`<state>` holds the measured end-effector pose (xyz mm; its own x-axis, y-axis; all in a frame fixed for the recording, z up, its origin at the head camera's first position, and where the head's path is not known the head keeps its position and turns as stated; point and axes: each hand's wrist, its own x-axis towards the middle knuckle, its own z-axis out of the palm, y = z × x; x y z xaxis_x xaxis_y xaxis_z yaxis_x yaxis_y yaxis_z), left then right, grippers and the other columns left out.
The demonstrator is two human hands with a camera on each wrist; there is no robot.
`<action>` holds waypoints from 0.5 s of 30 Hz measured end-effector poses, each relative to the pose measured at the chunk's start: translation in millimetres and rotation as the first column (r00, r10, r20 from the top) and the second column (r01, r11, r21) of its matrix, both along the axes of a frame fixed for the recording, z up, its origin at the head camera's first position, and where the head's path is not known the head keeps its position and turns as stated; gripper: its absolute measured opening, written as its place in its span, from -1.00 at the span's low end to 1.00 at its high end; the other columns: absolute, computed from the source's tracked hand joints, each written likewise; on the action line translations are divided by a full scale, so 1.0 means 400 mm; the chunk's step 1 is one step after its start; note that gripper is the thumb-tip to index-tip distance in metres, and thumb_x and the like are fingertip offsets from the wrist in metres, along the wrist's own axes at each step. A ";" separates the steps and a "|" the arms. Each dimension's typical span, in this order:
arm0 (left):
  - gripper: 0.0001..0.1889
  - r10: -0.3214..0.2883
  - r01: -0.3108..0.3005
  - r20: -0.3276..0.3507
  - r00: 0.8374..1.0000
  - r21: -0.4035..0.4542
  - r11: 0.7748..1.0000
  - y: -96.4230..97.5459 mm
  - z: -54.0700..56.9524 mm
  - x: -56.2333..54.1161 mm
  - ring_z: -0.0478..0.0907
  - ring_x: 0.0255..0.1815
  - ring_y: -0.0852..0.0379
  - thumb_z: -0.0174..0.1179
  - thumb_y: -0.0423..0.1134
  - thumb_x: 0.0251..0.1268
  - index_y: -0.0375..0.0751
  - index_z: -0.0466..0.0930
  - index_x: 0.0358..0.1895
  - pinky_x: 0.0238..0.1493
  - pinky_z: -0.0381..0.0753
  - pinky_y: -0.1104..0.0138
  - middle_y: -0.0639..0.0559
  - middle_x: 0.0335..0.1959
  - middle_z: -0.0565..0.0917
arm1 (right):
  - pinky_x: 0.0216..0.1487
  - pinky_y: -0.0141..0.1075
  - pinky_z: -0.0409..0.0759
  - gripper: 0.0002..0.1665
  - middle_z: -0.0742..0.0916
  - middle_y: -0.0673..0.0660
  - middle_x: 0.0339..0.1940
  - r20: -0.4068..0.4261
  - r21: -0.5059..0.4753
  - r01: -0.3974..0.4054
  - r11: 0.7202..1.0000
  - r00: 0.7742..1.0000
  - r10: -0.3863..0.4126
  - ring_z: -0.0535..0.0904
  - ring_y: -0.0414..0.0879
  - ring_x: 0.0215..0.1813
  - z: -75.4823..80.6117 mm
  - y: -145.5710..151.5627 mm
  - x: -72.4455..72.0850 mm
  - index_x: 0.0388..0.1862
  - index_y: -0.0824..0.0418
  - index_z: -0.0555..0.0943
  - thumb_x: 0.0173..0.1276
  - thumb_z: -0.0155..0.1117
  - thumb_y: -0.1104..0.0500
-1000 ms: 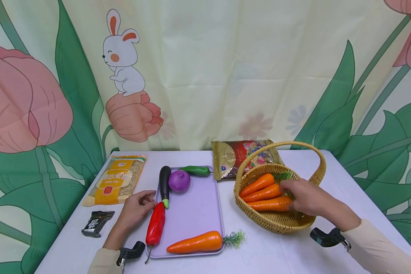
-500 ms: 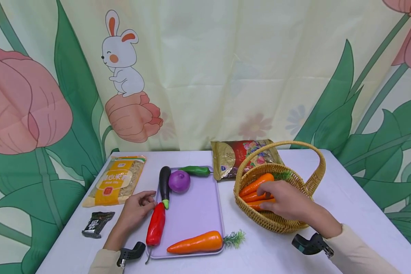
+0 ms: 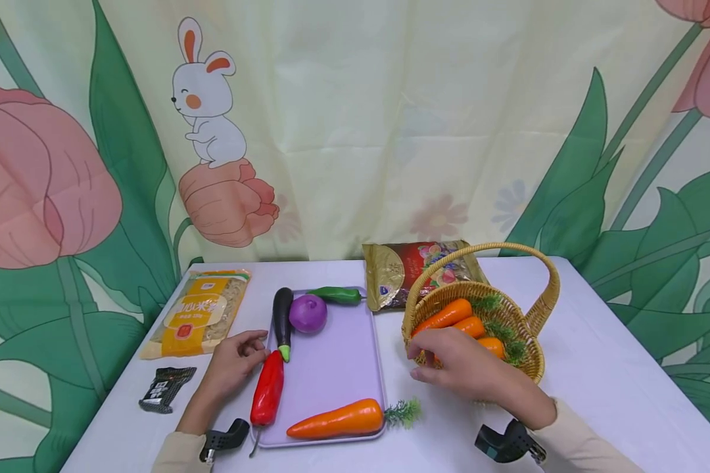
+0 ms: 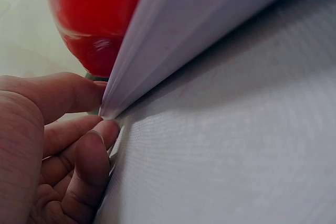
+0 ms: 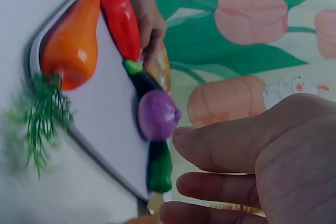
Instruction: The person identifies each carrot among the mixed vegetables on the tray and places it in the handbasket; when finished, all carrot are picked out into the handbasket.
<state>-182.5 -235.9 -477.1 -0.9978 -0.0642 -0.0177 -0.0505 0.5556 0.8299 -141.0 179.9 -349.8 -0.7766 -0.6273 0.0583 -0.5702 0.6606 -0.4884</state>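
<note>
My left hand (image 3: 235, 365) rests at the left rim of the lilac tray (image 3: 337, 368), fingers loosely bent. In the left wrist view its fingertips (image 4: 107, 129) are at the tray's edge, close under the red chili pepper (image 3: 268, 387). My right hand (image 3: 464, 369) is over the near left rim of the wicker basket (image 3: 479, 289), thumb and fingers apart, holding nothing. In the basket lie three orange carrots (image 3: 448, 314), partly hidden by that hand. On the tray are a black eggplant (image 3: 282, 318), a purple onion (image 3: 308, 313), a green pepper (image 3: 337, 295) and another carrot (image 3: 340, 419).
A yellow food bag (image 3: 198, 312) and a small black packet (image 3: 167, 389) lie left of the tray. Behind the basket is a gold and red candy bag (image 3: 396, 272). The basket's tall handle (image 3: 547, 295) arches above it. A printed curtain hangs behind the white table.
My right hand has moved left and toward me, from over the carrots to the basket's near left rim. More carrot greens show. My left hand has stayed by the tray.
</note>
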 end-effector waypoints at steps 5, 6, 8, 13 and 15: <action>-0.59 -0.001 0.001 -0.001 1.000 0.001 1.000 -0.001 0.000 0.000 0.48 -0.24 0.03 0.27 -0.31 0.31 -0.24 0.62 0.23 -0.37 0.58 0.43 -0.05 -0.22 0.61 | -0.24 -0.38 0.56 -0.77 0.67 -0.19 -0.28 0.051 -0.010 -0.020 1.000 0.998 0.021 0.53 -0.24 -0.28 -0.013 -0.043 0.016 -0.10 0.03 0.67 0.29 0.48 0.07; -0.59 -0.003 0.003 -0.001 1.000 0.001 1.000 -0.002 0.000 0.001 0.48 -0.24 0.03 0.27 -0.32 0.31 -0.25 0.62 0.23 -0.37 0.58 0.43 -0.05 -0.22 0.61 | -0.24 -0.37 0.56 -0.76 0.68 -0.18 -0.27 0.067 -0.006 -0.015 1.000 0.998 0.015 0.54 -0.22 -0.26 -0.015 -0.052 0.019 -0.09 0.04 0.68 0.29 0.48 0.06; -0.59 -0.004 0.004 0.000 1.000 0.002 1.000 -0.001 0.001 0.001 0.48 -0.24 0.03 0.26 -0.32 0.30 -0.25 0.62 0.23 -0.37 0.57 0.43 -0.05 -0.23 0.61 | -0.21 -0.35 0.57 -0.73 0.70 -0.15 -0.22 0.097 0.014 -0.003 1.000 0.995 0.001 0.56 -0.20 -0.22 -0.021 -0.070 0.027 -0.06 0.04 0.68 0.29 0.47 0.03; -0.58 -0.001 0.001 -0.004 1.000 -0.004 1.000 -0.001 0.003 0.000 0.48 -0.24 0.03 0.27 -0.32 0.29 -0.26 0.62 0.22 -0.35 0.58 0.44 -0.05 -0.23 0.62 | -0.16 -0.30 0.59 -0.67 0.73 -0.10 -0.16 0.129 0.085 -0.001 0.996 0.992 -0.010 0.59 -0.18 -0.18 -0.045 -0.111 0.043 -0.03 0.05 0.69 0.28 0.47 -0.03; -0.58 -0.002 0.002 -0.005 1.000 -0.005 1.000 -0.001 0.002 0.001 0.48 -0.24 0.03 0.27 -0.32 0.29 -0.27 0.61 0.22 -0.36 0.58 0.44 -0.05 -0.23 0.62 | -0.14 -0.29 0.59 -0.65 0.72 -0.11 -0.15 0.116 0.109 -0.018 0.994 0.993 0.005 0.57 -0.22 -0.18 -0.057 -0.123 0.049 -0.04 0.04 0.69 0.26 0.48 -0.06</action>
<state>-182.2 -236.2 -476.2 -0.9980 -0.0626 -0.0122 -0.0453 0.5601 0.8272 -121.5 130.7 -372.4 -0.7670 -0.6337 -0.1011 -0.5218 0.7076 -0.4765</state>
